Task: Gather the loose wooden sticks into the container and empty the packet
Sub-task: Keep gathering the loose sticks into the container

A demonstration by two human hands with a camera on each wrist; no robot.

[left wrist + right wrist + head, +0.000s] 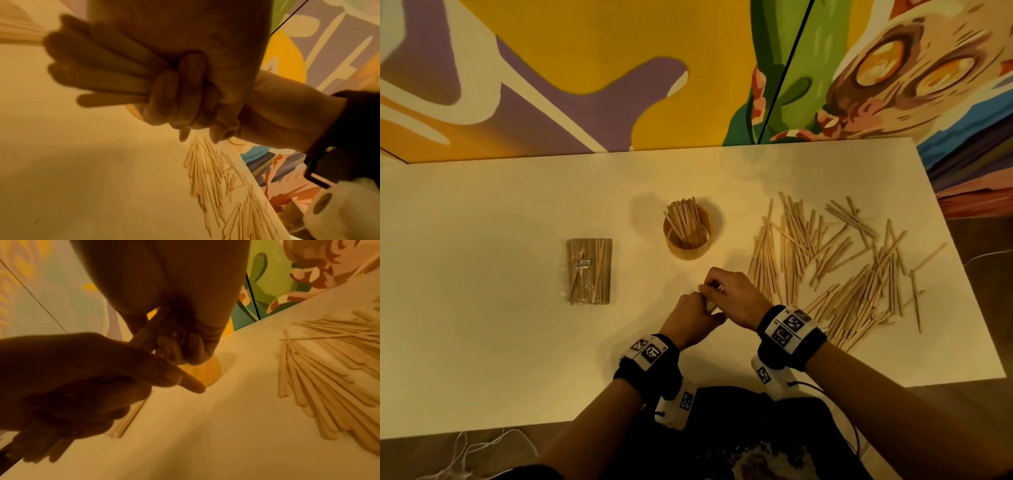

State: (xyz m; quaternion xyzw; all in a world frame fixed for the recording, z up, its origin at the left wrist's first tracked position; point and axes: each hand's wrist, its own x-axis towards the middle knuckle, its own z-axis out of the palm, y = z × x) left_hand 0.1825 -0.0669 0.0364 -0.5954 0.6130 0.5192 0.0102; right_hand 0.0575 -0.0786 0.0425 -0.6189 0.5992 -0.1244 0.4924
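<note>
A round wooden container [688,236] stands mid-table, partly filled with upright sticks. To its left lies the clear packet [589,270], still full of sticks. A wide scatter of loose wooden sticks [842,270] covers the table's right side. In front of the container my two hands meet. My left hand [690,317] grips a bundle of sticks [98,78] in its curled fingers [174,100]. My right hand [729,294] pinches a stick [148,331] of that bundle at its top. The container [205,371] shows just beyond my right fingers [180,347].
The white table [482,325] ends at a painted wall behind and at an edge close to my body. Its right edge runs just past the loose sticks [216,178]. White cords [476,452] lie on the floor at the lower left.
</note>
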